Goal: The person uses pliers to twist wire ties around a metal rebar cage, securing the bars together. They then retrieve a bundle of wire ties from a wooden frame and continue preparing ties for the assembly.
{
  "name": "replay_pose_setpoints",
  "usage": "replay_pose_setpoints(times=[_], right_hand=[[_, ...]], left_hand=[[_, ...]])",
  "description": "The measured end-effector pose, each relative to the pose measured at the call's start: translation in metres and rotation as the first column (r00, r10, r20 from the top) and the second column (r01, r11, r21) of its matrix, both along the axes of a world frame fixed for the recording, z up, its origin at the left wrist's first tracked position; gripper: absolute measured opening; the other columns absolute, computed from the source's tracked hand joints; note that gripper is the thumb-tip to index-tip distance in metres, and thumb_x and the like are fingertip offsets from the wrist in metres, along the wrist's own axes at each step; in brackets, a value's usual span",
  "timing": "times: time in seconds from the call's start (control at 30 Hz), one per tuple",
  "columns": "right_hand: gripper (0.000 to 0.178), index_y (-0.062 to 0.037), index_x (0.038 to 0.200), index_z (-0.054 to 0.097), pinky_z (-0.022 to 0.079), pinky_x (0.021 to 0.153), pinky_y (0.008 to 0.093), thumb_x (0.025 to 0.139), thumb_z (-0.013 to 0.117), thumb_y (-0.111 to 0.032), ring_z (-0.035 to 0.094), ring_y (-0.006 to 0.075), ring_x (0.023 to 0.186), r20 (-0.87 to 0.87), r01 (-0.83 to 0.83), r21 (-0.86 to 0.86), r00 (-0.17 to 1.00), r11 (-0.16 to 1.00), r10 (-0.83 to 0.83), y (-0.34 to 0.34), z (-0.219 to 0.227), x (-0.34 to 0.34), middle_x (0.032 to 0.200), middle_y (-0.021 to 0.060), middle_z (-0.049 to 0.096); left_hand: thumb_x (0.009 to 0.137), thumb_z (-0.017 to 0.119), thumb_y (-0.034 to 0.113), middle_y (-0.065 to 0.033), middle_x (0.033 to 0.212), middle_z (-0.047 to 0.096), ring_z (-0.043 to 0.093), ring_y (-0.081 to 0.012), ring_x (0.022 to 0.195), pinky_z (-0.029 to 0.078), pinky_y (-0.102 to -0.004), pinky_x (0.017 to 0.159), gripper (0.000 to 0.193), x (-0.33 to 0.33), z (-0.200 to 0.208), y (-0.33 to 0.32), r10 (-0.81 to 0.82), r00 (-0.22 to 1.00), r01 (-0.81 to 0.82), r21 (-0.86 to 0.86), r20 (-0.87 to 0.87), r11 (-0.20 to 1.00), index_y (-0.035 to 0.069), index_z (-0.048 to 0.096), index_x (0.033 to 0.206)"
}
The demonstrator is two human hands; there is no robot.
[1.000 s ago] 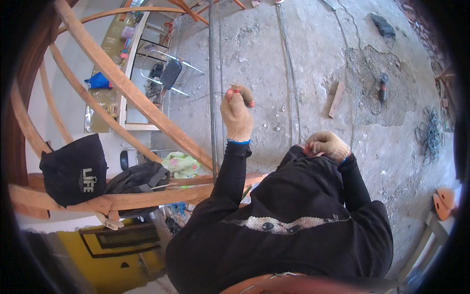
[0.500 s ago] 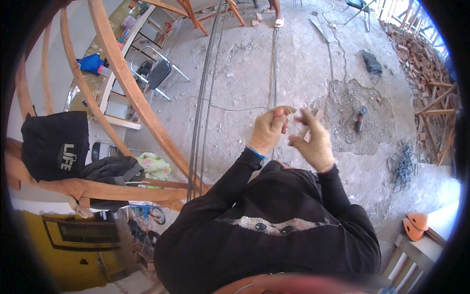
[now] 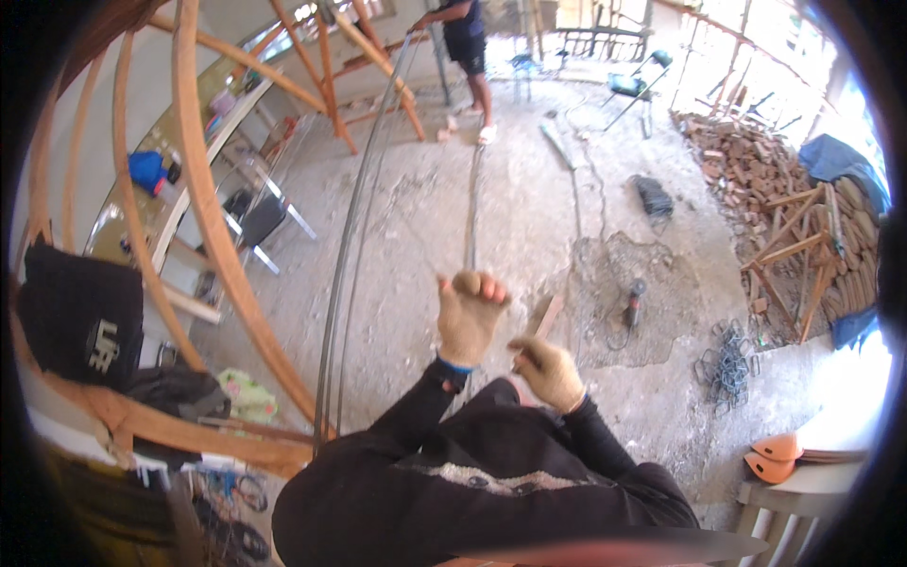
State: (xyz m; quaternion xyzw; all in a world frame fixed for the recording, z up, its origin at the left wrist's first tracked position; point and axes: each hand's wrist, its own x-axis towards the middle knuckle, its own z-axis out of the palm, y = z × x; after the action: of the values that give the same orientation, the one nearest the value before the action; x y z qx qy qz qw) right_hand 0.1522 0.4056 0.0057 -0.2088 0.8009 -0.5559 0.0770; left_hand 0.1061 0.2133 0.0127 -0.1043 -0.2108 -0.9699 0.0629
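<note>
My left hand (image 3: 470,321), in a tan work glove with reddish fingertips, is raised over the floor with its fingers curled inward. Lower and to its right is my right hand (image 3: 550,373), gloved the same way, its fingers bent and pressed together. What either hand holds, if anything, is too small or hidden to make out. Long thin steel bars (image 3: 354,213) run past on the left, well apart from my left hand. On the floor beyond my right hand lies a short wooden strip (image 3: 549,314).
Curved wooden beams (image 3: 203,180) stand at left, with a black cloth bag (image 3: 80,317) hanging there. An angle grinder (image 3: 634,300) and tangled cord (image 3: 726,367) lie at right, before a brick pile (image 3: 727,156). Another person (image 3: 468,57) stands at the far end, one hand near the bars.
My hands have moved apart, the right one dropping lower; the thin wire earlier between them no longer shows. My view has tilted up, bringing the other person's body into sight.
</note>
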Motion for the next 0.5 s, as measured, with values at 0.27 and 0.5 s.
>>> replay_pose_setpoints(times=[0.27, 0.5], right_hand=[[0.019, 0.0021, 0.112, 0.074, 0.058, 0.075, 0.0311, 0.097, 0.072, -0.010, 0.074, 0.0133, 0.082, 0.315, 0.050, -0.183, 0.949, 0.982, 0.010, 0.041, -0.004, -0.020, 0.089, 0.0079, 0.077], [0.017, 0.0050, 0.104, 0.073, 0.055, 0.076, 0.0292, 0.100, 0.072, -0.011, 0.066, 0.0128, 0.083, 0.476, 0.003, -0.275, 0.869, 0.961, 0.134, 0.106, 0.013, -0.088, 0.088, 0.0053, 0.071]], left_hand=[[0.109, 0.042, 0.064, 0.0021, 0.066, 0.035, 0.034, -0.0150, 0.065, 0.031, -0.0315, 0.066, 0.065, -0.059, 0.023, 0.054, 0.268, 0.928, -0.285, 0.030, 0.258, 0.958, 0.020, 0.026, 0.064], [0.111, 0.040, 0.060, 0.0036, 0.060, 0.027, 0.024, -0.0126, 0.058, 0.018, -0.0312, 0.054, 0.066, -0.120, 0.050, 0.086, 0.301, 0.948, -0.316, 0.197, 0.103, 0.928, 0.021, 0.023, 0.061]])
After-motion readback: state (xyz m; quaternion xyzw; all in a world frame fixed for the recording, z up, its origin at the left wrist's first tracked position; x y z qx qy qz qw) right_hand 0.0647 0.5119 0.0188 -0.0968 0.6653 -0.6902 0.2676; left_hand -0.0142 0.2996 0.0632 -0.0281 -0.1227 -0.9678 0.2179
